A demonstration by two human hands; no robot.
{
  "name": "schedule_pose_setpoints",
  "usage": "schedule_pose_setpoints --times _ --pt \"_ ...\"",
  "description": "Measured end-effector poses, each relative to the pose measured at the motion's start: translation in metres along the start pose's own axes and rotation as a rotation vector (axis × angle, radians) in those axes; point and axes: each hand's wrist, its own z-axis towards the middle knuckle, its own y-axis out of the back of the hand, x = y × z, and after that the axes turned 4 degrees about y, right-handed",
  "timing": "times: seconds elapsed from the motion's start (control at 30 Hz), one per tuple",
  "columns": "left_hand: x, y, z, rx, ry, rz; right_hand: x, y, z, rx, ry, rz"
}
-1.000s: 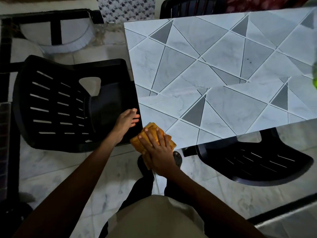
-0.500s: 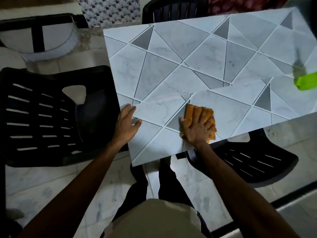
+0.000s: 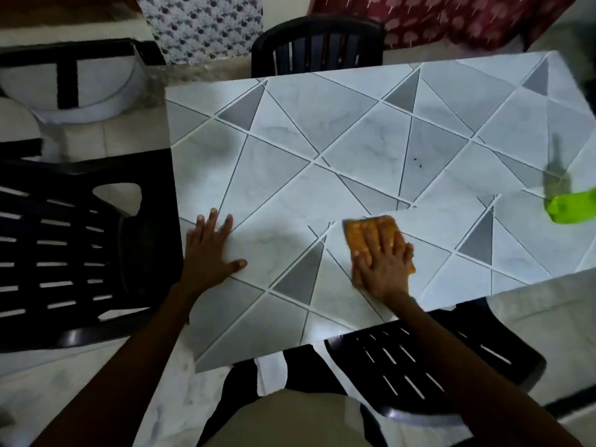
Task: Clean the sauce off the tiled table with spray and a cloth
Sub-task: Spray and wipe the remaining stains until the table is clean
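Note:
The tiled table (image 3: 338, 150) has a grey and white triangle pattern. My right hand (image 3: 382, 266) presses flat on an orange cloth (image 3: 358, 232) lying on the table's near part. My left hand (image 3: 209, 253) rests flat on the tiles near the table's left edge, fingers spread. A green spray bottle (image 3: 572, 204) lies at the table's right side, partly cut off by the frame edge. A few small dark specks (image 3: 416, 161) mark a tile near the table's middle.
A black plastic chair (image 3: 74, 246) stands left of the table, another (image 3: 429, 369) sits under its near edge by my legs, and a third (image 3: 317, 43) is at the far side. Patterned fabrics hang behind. The floor is pale marble.
My right hand has slid the cloth from the table's near corner farther onto the tiles and to the right. My left hand moved from the table edge onto the top.

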Motion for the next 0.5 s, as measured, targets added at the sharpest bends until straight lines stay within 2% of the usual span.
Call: schedule_pose_setpoints --times 0.1,0.2,0.23,0.3,0.37,0.43,0.5 --pt "-0.004 0.001 -0.003 -0.041 0.004 0.008 0.019 0.027 0.069 -0.042 -0.159 0.096" --pt "-0.008 0.0 -0.001 -0.062 0.026 -0.017 0.086 0.027 0.106 -0.08 -0.103 0.127" --pt "-0.008 -0.001 -0.003 -0.068 0.028 -0.026 0.108 0.02 0.102 -0.128 -0.007 0.102" --pt "-0.007 0.001 -0.004 -0.062 0.04 -0.038 0.139 0.004 0.077 -0.2 0.326 0.04" --pt "-0.009 0.003 -0.004 -0.047 0.053 -0.044 0.14 -0.008 0.04 -0.171 0.624 0.01" --pt "-0.012 0.005 -0.004 -0.045 0.064 -0.046 0.11 -0.014 0.02 -0.123 0.78 -0.028" --pt "-0.016 0.007 -0.003 -0.054 0.085 -0.055 0.065 -0.016 0.023 -0.086 0.835 -0.104"
